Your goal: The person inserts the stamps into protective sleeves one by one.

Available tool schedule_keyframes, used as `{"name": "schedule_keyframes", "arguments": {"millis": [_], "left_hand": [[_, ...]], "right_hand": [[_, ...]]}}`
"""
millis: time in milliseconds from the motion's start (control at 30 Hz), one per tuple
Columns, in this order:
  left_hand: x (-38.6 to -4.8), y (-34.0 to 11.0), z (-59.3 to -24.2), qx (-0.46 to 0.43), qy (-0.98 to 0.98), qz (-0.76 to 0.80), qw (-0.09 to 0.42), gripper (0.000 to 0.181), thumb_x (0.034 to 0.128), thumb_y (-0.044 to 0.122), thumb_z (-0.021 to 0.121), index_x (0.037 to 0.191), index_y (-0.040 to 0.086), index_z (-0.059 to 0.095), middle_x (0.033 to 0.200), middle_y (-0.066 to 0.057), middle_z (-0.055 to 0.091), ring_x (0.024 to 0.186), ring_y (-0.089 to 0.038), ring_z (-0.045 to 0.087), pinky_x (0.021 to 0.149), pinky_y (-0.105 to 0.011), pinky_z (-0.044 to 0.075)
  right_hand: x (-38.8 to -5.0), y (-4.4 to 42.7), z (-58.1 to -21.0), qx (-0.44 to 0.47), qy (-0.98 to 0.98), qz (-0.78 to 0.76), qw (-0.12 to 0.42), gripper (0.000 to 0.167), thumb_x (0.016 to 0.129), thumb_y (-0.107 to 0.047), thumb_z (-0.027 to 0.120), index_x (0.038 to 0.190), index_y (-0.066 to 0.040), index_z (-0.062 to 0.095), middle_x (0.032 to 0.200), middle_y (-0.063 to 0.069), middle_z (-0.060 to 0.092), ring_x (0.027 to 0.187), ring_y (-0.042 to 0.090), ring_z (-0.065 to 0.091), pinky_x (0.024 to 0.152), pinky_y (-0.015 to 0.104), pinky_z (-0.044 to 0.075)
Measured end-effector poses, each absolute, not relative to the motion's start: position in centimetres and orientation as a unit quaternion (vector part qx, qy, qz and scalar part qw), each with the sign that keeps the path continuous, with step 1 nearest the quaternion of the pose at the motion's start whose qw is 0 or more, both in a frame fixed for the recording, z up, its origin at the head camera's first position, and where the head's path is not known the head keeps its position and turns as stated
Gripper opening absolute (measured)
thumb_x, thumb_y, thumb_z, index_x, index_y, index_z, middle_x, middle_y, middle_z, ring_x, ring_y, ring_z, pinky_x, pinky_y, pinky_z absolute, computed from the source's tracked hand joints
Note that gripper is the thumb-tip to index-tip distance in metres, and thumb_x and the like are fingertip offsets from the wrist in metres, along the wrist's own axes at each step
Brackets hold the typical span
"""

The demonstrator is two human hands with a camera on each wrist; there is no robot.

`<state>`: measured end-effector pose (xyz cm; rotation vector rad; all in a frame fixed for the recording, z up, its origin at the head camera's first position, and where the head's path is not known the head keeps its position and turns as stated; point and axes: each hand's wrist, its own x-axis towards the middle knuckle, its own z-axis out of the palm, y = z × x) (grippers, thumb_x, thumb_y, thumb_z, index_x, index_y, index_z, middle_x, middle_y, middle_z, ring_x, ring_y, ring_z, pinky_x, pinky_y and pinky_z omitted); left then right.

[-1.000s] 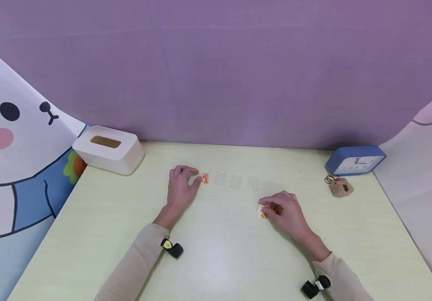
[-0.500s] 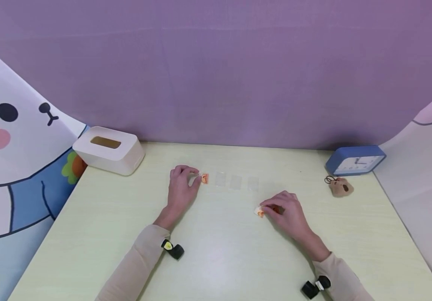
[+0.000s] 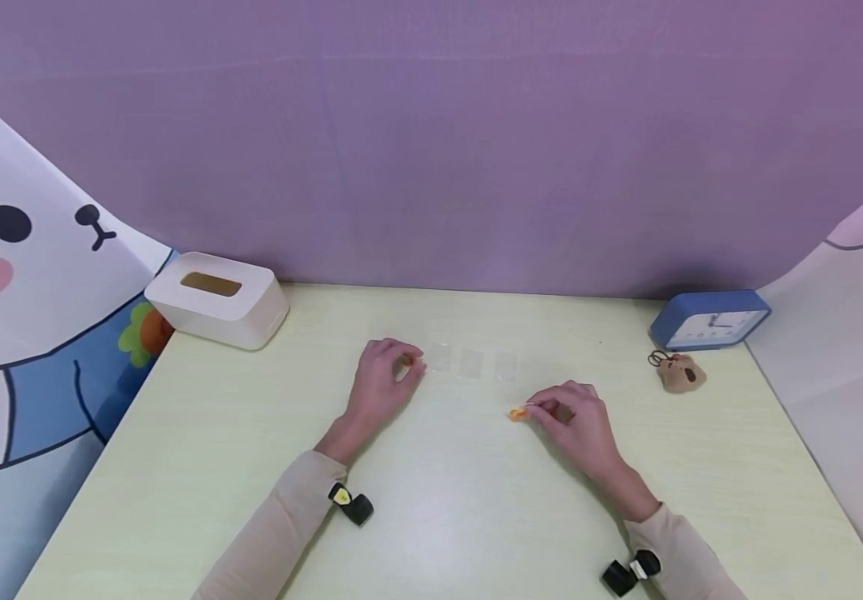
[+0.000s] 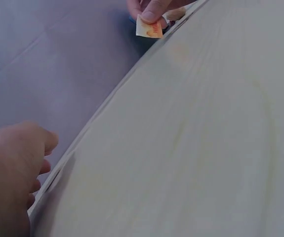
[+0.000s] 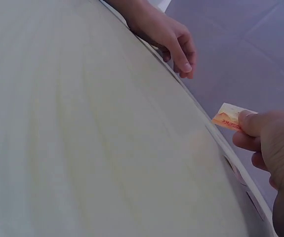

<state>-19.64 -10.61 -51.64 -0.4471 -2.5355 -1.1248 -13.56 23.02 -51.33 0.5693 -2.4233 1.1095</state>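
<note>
My right hand [image 3: 577, 425] pinches a small orange-and-white printed card [image 3: 518, 413] between thumb and index finger, a little above the table. In the right wrist view the card [image 5: 228, 116] shows red lettering. My left hand [image 3: 380, 387] is at the left end of a row of thin transparent squares, thumb and index finger bent toward each other. A patch of orange [image 3: 407, 360] shows between them, mostly covered by the fingers. From the right wrist view, the left hand [image 5: 169, 42] has loosely bent fingers, with nothing visible in them. Three clear squares [image 3: 471, 363] lie flat to its right.
A white tissue box [image 3: 217, 298] stands at the back left of the pale table [image 3: 431, 500]. At the back right are a blue clock [image 3: 712, 320] and a small brown pouch [image 3: 680, 372] with a loop. A purple cloth [image 3: 431, 167] hangs behind.
My left hand has moved right, over the orange piece that was visible beside its fingertips. The card in my right hand has been tilted and now looks thinner from above; that hand has barely shifted.
</note>
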Motion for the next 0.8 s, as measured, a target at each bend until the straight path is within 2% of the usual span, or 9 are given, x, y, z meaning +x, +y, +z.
{"name": "schedule_keyframes", "arguments": {"millis": [67, 167, 300, 433, 600, 800], "left_hand": [[-19.6, -10.5, -51.6, -0.181, -0.891, -0.385, 0.156, 0.021, 0.0965, 0.018, 0.086, 0.114, 0.008, 0.084, 0.109, -0.008, 0.079, 0.110, -0.034, 0.064, 0.105, -0.055, 0.047], [-19.2, -10.5, -51.5, -0.217, -0.901, -0.354, 0.129, 0.032, 0.0990, 0.026, 0.084, 0.127, 0.011, 0.082, 0.126, -0.008, 0.077, 0.125, -0.037, 0.058, 0.111, -0.061, 0.040], [-18.7, -10.4, -51.4, -0.264, -0.915, -0.294, 0.085, 0.052, 0.1041, 0.038, 0.077, 0.149, 0.014, 0.070, 0.153, -0.007, 0.066, 0.146, -0.042, 0.045, 0.117, -0.066, 0.030], [-18.2, -10.4, -51.6, -0.288, -0.922, -0.253, 0.055, 0.066, 0.1073, 0.050, 0.069, 0.162, 0.015, 0.057, 0.167, -0.005, 0.055, 0.159, -0.045, 0.033, 0.122, -0.068, 0.022], [-17.6, -10.3, -51.8, -0.297, -0.920, -0.249, 0.056, 0.067, 0.1079, 0.053, 0.066, 0.164, 0.018, 0.055, 0.164, -0.003, 0.059, 0.157, -0.045, 0.036, 0.123, -0.068, 0.020], [-16.4, -10.2, -51.7, -0.283, -0.907, -0.306, 0.061, 0.061, 0.1043, 0.046, 0.075, 0.158, 0.021, 0.062, 0.149, -0.004, 0.071, 0.150, -0.041, 0.043, 0.123, -0.066, 0.021]], "right_hand": [[-13.6, 23.0, -51.3, 0.205, -0.869, 0.398, 0.210, 0.023, 0.081, 0.004, 0.095, 0.091, -0.013, 0.084, 0.077, -0.009, 0.070, 0.071, 0.012, 0.057, 0.083, 0.029, 0.037], [-13.6, 23.0, -51.3, 0.205, -0.867, 0.399, 0.215, 0.024, 0.081, 0.006, 0.095, 0.091, -0.013, 0.083, 0.076, -0.009, 0.069, 0.070, 0.013, 0.057, 0.084, 0.028, 0.036], [-13.5, 23.0, -51.3, 0.207, -0.864, 0.404, 0.219, 0.025, 0.081, 0.007, 0.094, 0.092, -0.013, 0.083, 0.076, -0.009, 0.070, 0.069, 0.014, 0.058, 0.085, 0.028, 0.036], [-13.5, 22.9, -51.3, 0.208, -0.862, 0.406, 0.221, 0.025, 0.081, 0.007, 0.094, 0.091, -0.013, 0.083, 0.077, -0.009, 0.071, 0.069, 0.014, 0.058, 0.084, 0.028, 0.037], [-13.5, 22.9, -51.3, 0.202, -0.863, 0.408, 0.219, 0.025, 0.081, 0.007, 0.094, 0.092, -0.014, 0.083, 0.078, -0.008, 0.072, 0.069, 0.014, 0.058, 0.084, 0.028, 0.036], [-13.5, 22.9, -51.4, 0.200, -0.864, 0.407, 0.218, 0.025, 0.081, 0.008, 0.093, 0.092, -0.012, 0.083, 0.079, -0.007, 0.073, 0.070, 0.014, 0.058, 0.084, 0.028, 0.036]]}}
